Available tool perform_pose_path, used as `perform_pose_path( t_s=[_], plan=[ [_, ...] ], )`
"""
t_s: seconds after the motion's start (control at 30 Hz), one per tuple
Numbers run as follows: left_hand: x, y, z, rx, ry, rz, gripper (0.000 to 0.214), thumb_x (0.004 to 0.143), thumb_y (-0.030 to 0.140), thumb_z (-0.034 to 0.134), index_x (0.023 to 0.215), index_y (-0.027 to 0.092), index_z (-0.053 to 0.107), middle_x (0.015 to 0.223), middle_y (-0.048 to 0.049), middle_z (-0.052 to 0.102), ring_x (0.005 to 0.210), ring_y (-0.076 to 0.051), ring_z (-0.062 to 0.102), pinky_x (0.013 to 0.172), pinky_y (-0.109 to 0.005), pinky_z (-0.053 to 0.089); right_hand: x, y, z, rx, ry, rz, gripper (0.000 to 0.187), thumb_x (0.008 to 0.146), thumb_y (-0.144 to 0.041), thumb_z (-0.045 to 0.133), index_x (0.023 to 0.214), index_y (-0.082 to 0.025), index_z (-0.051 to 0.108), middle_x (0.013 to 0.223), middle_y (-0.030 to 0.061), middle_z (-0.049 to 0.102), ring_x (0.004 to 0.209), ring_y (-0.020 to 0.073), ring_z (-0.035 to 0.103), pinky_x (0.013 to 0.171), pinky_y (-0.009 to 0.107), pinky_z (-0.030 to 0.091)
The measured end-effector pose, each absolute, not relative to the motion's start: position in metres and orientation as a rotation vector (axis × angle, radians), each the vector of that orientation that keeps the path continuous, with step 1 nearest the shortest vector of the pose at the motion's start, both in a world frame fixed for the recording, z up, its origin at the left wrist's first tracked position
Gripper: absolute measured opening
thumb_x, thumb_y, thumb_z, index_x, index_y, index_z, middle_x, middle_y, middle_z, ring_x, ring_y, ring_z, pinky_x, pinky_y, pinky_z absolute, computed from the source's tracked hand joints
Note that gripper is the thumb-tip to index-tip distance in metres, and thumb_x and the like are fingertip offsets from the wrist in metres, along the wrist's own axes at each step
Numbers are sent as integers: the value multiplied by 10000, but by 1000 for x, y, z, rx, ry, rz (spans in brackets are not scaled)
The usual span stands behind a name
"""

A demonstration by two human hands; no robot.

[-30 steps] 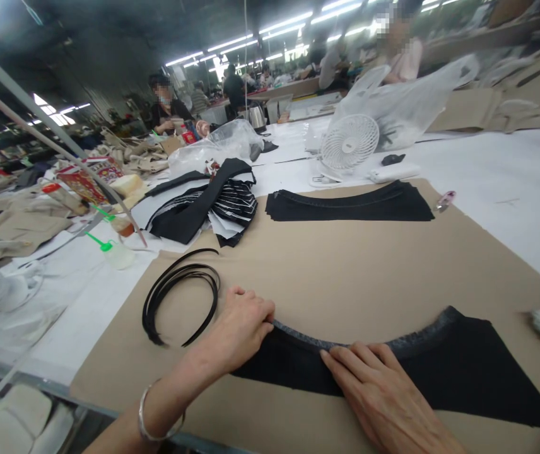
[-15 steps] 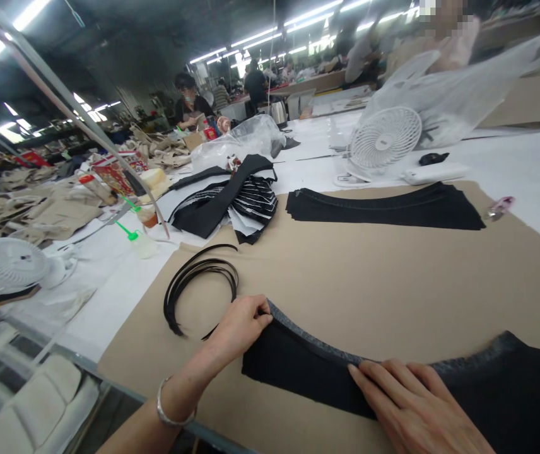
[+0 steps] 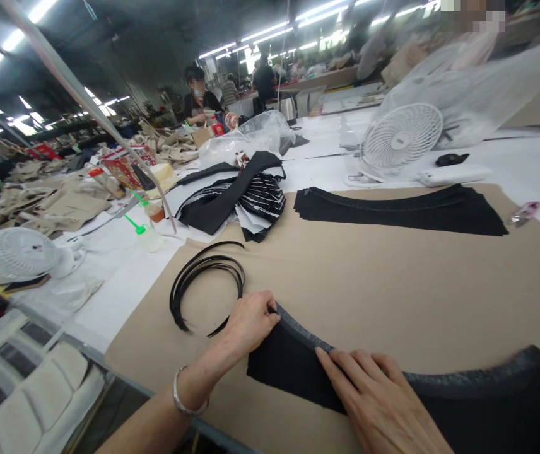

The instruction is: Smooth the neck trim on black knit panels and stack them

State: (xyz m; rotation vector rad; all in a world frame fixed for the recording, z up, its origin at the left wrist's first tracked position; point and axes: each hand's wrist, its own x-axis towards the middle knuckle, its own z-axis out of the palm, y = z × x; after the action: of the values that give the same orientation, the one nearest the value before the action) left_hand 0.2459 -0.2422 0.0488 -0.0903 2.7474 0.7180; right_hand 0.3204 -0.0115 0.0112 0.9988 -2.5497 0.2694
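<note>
A black fabric panel (image 3: pixel 487 413) lies in front of me, with a greyish strip along its curved upper edge. My left hand (image 3: pixel 253 320), a silver bangle on its wrist, pinches the panel's upper left corner between thumb and fingers. Flat on the same panel rests my right hand (image 3: pixel 369 384), its fingers stretched out and the fingertips at the strip. Just beyond my left hand is a loose coil of thin black strips (image 3: pixel 180 284). Farther back lies a stack of similar black panels (image 3: pixel 402 211).
Brown paper (image 3: pixel 346 271) covers the table here. Behind it are a fanned pile of black and white pieces (image 3: pixel 232 202), a white fan (image 3: pixel 401 135), a small pink-handled tool (image 3: pixel 525 213) and a green-tipped bottle (image 3: pixel 146 236). Another fan (image 3: pixel 14 255) stands left. People sit in the background.
My right hand has slid left along the strip, closer to my left hand. The left hand keeps its pinch on the corner. The whole view has shifted slightly.
</note>
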Motion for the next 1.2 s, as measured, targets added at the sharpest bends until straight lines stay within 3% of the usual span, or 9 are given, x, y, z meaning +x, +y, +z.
perform_pose_path(
  t_s=[0.33,0.57,1.2],
  plan=[
    [252,-247,49,-16,2763,729,62,825,200,507,817,223,563,649,39,565,661,-133,541,607,-230,339,319,-16,9,961,-2554,274,528,660,-41,475,1170,-142,569,939,22,650,811,188,500,737,391,332],
    [259,-242,62,6,2743,671,96,875,192,434,873,241,517,699,34,605,690,-140,577,640,-231,360,322,-16,10,942,-2563,294,542,678,-55,477,1198,-182,564,999,13,660,839,186,515,735,395,329],
    [249,-242,51,-71,2779,538,42,846,244,541,816,215,549,739,-2,641,757,-177,614,647,-258,356,322,-11,5,946,-2597,299,573,677,-71,543,1229,-225,556,969,-17,648,806,173,494,700,377,323]
  ],
)
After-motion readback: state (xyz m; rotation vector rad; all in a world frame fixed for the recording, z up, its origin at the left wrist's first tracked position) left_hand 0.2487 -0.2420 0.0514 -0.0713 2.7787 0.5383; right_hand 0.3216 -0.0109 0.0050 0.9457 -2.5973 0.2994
